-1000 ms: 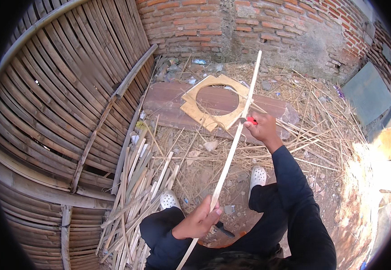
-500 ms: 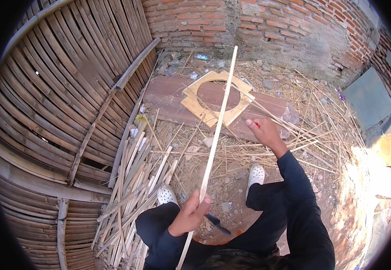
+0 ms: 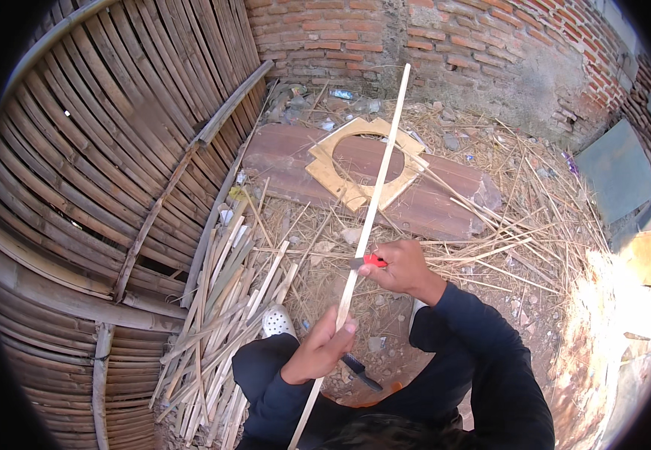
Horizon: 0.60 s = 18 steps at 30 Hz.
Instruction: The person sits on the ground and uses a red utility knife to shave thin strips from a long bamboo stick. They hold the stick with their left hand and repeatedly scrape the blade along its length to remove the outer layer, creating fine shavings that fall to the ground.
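A long pale bamboo strip (image 3: 382, 176) slants up and away from between my knees. My left hand (image 3: 319, 346) is closed around its lower part. My right hand (image 3: 400, 268) grips a small knife with a red handle (image 3: 375, 260), its dark blade lying against the strip a little above my left hand. A dark, long-handled tool (image 3: 360, 371), partly hidden by my left hand, shows between my legs; its kind is unclear.
A pile of split bamboo strips (image 3: 213, 330) lies left of my left foot. Ahead, a yellowish board with a round hole (image 3: 324, 154) rests on a brown panel (image 3: 273, 161). A slatted bamboo wall (image 3: 108, 150) stands left, a brick wall (image 3: 325, 37) behind. Shavings litter the ground.
My right hand has come in leftward and down, bringing the red-handled knife to the strip. My left hand keeps its hold, and the strip's far end has shifted slightly right.
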Motion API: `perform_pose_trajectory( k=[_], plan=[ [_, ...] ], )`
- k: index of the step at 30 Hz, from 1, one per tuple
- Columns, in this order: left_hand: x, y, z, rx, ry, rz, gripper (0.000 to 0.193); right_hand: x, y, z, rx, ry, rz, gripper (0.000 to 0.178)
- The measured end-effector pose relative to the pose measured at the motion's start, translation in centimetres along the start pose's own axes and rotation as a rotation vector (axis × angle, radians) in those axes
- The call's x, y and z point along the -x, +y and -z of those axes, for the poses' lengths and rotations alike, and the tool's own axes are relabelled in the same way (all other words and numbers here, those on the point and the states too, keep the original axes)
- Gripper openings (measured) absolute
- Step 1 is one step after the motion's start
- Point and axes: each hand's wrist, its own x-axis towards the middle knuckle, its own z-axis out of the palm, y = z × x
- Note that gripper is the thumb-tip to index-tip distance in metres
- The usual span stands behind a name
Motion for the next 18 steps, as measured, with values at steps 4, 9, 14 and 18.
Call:
perform_pose_trajectory(
  k=[4,9,14,18],
  plan=[
    [0.2,-0.6,0.0,-0.123,0.033,-0.055,0.012,-0.5,0.6,0.2,0.053,0.019,-0.056,0.054],
    [0.4,-0.1,-0.5,-0.136,-0.008,0.015,0.011,-1.3,5.9,0.6,0.077,0.115,-0.228,0.053],
    [0.2,-0.4,0.8,0.148,-0.054,0.04,0.01,1.3,-2.2,-1.0,-0.01,-0.052,0.087,0.054],
    [-0.1,0.6,0.1,0.337,-0.12,0.126,0.009,-0.4,2.1,0.1,0.125,0.061,-0.053,0.054]
  ],
)
